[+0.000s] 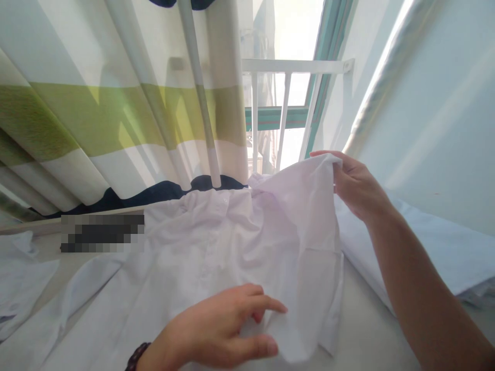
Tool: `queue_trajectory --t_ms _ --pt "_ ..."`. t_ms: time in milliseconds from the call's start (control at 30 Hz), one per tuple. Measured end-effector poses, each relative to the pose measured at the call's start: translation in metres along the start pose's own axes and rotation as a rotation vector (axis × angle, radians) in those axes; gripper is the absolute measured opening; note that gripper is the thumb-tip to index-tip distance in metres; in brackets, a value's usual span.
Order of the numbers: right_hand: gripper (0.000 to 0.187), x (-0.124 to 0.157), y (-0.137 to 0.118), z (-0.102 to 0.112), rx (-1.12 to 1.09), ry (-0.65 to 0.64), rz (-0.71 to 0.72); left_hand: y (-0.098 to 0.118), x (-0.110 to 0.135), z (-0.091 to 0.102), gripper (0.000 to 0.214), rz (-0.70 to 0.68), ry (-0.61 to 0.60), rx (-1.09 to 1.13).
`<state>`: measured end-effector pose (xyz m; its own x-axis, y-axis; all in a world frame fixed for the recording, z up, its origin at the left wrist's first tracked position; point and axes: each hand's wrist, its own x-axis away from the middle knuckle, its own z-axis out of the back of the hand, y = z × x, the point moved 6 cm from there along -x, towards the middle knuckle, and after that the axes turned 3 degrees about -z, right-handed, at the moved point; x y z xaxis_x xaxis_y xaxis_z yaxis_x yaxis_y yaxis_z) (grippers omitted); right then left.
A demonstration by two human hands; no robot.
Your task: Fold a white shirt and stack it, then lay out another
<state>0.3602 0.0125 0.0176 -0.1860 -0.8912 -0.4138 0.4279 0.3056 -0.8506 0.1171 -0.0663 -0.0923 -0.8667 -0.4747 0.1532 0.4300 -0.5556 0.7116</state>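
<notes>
A white button-front shirt lies spread and wrinkled on a light surface. One of its sleeves stretches toward the lower left. My right hand pinches a raised part of the shirt at its right side, so that the fabric hangs down from the fingers. Over the lower part of the shirt is my left hand, with index finger and thumb apart and the other fingers partly curled. Nothing is held in it, and its fingertips are close to the fabric; whether they touch cannot be made out. A dark beaded bracelet circles the left wrist.
Another white garment lies at the left edge. A dark, pixelated patch sits behind the sleeve. White folded cloth is beside the right wall. A striped curtain, a white railing and a window stand behind.
</notes>
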Motion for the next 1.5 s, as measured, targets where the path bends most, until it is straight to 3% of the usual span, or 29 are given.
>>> queue_trajectory --t_ms 100,167,267,300,367,533,700,800,967,1100,1167,1267,1367,1433,1500 --pt "0.035 0.016 -0.026 -0.031 -0.05 -0.235 0.187 -0.029 -0.001 0.021 0.041 0.142 0.216 0.183" --pt "0.035 0.036 -0.039 -0.062 -0.049 -0.54 0.261 -0.054 0.001 0.029 0.055 0.252 0.253 0.494" --pt "0.058 0.078 -0.042 -0.108 -0.004 -1.117 0.246 -0.077 0.008 0.034 0.072 0.324 0.234 1.022" --pt "0.065 0.088 -0.04 -0.117 0.02 -1.25 0.219 -0.081 0.01 0.035 0.073 0.33 0.244 1.129" --pt "0.069 0.097 -0.031 -0.127 0.087 -1.356 0.161 -0.087 0.015 0.037 0.067 0.358 0.295 1.199" --pt "0.039 0.08 -0.01 -0.124 0.336 -1.223 0.059 -0.089 0.019 0.034 0.052 0.409 0.364 1.023" --pt "0.043 0.078 0.01 -0.123 0.752 -1.083 0.001 -0.097 0.018 0.036 0.051 0.372 0.437 1.059" --pt "0.018 0.079 0.015 -0.119 0.905 -1.045 -0.012 -0.102 0.024 0.048 0.049 0.373 0.552 1.05" --pt "0.008 0.062 -0.005 -0.068 0.789 -0.905 0.004 -0.095 0.039 0.08 0.042 0.306 0.754 1.039" --pt "0.009 0.06 -0.011 -0.032 0.733 -0.705 0.0 -0.087 0.042 0.086 0.041 0.26 0.75 1.04" --pt "0.018 0.074 -0.001 -0.034 0.724 -0.671 -0.021 -0.084 0.038 0.08 0.047 0.277 0.686 1.062" --pt "0.035 0.107 0.026 -0.057 0.669 -0.72 -0.094 -0.084 0.033 0.069 0.054 0.322 0.604 1.064" --pt "0.022 0.128 0.045 -0.073 0.634 -0.695 -0.091 -0.087 0.032 0.063 0.049 0.341 0.583 1.02" --pt "0.009 0.131 0.049 -0.068 0.601 -0.655 -0.074 -0.09 0.031 0.062 0.045 0.345 0.581 1.005" --pt "0.014 0.128 0.047 -0.045 0.6 -0.579 -0.074 -0.092 0.032 0.062 0.045 0.348 0.577 0.997"
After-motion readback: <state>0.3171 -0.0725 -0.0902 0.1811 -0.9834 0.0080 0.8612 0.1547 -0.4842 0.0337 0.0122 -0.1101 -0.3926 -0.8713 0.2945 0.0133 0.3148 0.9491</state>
